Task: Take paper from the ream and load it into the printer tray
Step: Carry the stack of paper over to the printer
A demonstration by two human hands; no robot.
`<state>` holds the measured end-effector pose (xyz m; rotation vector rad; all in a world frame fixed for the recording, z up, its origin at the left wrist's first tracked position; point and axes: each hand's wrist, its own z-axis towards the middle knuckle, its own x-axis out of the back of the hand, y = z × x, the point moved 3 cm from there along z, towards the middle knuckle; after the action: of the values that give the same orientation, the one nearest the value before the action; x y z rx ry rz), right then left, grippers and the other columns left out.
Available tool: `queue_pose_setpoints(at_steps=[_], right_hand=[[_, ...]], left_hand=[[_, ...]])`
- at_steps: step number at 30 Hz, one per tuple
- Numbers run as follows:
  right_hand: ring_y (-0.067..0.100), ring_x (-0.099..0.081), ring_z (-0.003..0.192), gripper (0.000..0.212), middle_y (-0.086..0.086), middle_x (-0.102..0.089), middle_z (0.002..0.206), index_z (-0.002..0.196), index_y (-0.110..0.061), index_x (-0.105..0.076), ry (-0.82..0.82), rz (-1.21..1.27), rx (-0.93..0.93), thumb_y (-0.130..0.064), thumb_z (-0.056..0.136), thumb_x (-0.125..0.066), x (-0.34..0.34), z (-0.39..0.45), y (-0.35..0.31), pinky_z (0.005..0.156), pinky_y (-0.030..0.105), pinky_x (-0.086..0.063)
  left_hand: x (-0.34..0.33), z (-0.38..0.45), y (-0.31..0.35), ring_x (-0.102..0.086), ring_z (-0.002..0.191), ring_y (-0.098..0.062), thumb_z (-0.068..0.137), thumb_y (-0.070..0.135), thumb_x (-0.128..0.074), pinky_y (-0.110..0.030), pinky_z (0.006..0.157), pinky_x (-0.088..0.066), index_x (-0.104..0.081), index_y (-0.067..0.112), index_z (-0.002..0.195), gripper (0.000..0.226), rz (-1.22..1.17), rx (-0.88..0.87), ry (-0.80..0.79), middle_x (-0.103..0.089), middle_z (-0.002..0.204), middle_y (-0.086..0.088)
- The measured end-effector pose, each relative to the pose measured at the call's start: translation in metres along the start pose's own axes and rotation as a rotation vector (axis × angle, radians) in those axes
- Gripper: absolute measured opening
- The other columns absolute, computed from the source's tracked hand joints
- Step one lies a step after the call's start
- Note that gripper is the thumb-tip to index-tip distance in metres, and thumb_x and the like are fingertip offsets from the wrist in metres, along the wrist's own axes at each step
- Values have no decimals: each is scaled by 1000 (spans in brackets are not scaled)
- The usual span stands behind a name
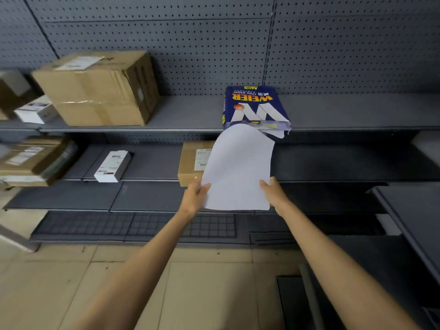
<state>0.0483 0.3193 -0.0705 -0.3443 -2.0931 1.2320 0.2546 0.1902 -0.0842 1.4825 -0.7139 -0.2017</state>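
Observation:
A blue ream of copy paper (256,106) lies on the upper grey shelf (190,115), its torn open end facing me. A sheaf of white paper (238,167) hangs out of that open end and bends down in front of the shelves. My left hand (196,194) grips the sheaf's lower left edge, thumb on top. My right hand (273,191) grips its lower right edge. The far end of the sheaf still sits inside the wrapper. No printer or tray is in view.
A large cardboard box (100,89) stands on the upper shelf at left. On the shelf below sit a small white box (113,166), a brown parcel (192,163) partly behind the paper, and more boxes (33,160) at far left. A dark shelf unit (409,210) juts out at right.

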Motion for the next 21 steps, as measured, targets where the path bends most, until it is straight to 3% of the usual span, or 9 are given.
queue_pose_setpoints(at_steps=[3,5,7,10,13,15,18,21], right_hand=[[34,-49,130,40,19,-48,143,137,4,-37,-50,-17,34,-23,107,-38,-11,-9,2,105,41,-41],[36,-54,123,36,21,-53,136,131,4,-40,-72,-9,71,-23,107,-38,-18,-14,2,102,44,-45],[34,-56,116,33,19,-56,129,127,3,-42,-98,2,125,-22,107,-38,-26,-18,-3,93,42,-47],[24,-53,105,30,13,-56,124,124,2,-43,-147,0,217,-21,107,-38,-41,-28,-13,84,30,-39],[26,-55,115,32,14,-56,134,130,1,-44,-206,27,297,-21,108,-38,-58,-38,-20,95,35,-44],[31,-54,122,32,17,-56,134,130,3,-46,-232,44,344,-20,107,-39,-71,-45,-25,103,39,-44],[24,-54,110,25,11,-57,120,122,2,-49,-275,88,428,-16,108,-39,-92,-58,-33,94,27,-39],[32,-53,118,29,20,-57,126,124,8,-48,-330,95,492,-13,107,-39,-121,-74,-38,107,45,-40]], left_hand=[[6,-20,-10,-66,91,-11,105,18,-50,-29,83,-55,-58,21,136,32,69,-4,79,-69,101,15],[10,-36,-17,-67,94,0,104,19,-51,-20,82,-55,-58,25,135,33,52,-16,125,-69,103,29],[15,-52,-22,-68,107,-12,105,18,-51,-30,90,-56,-60,19,133,29,27,-16,183,-71,115,16],[27,-72,-27,-66,113,-27,104,16,-50,-47,98,-52,-62,15,126,25,-22,22,279,-71,121,-1],[38,-95,-31,-66,109,-28,104,15,-49,-45,97,-51,-61,15,126,25,-55,47,364,-71,120,-4],[46,-113,-34,-63,95,-23,104,17,-50,-42,88,-52,-61,12,122,22,-74,53,424,-70,110,-5],[56,-138,-38,-51,76,-18,99,23,-51,-35,70,-44,-58,5,108,22,-142,86,535,-60,83,2],[72,-166,-44,-46,74,-16,94,24,-50,-34,69,-39,-51,-4,95,28,-204,101,672,-51,79,-3]])
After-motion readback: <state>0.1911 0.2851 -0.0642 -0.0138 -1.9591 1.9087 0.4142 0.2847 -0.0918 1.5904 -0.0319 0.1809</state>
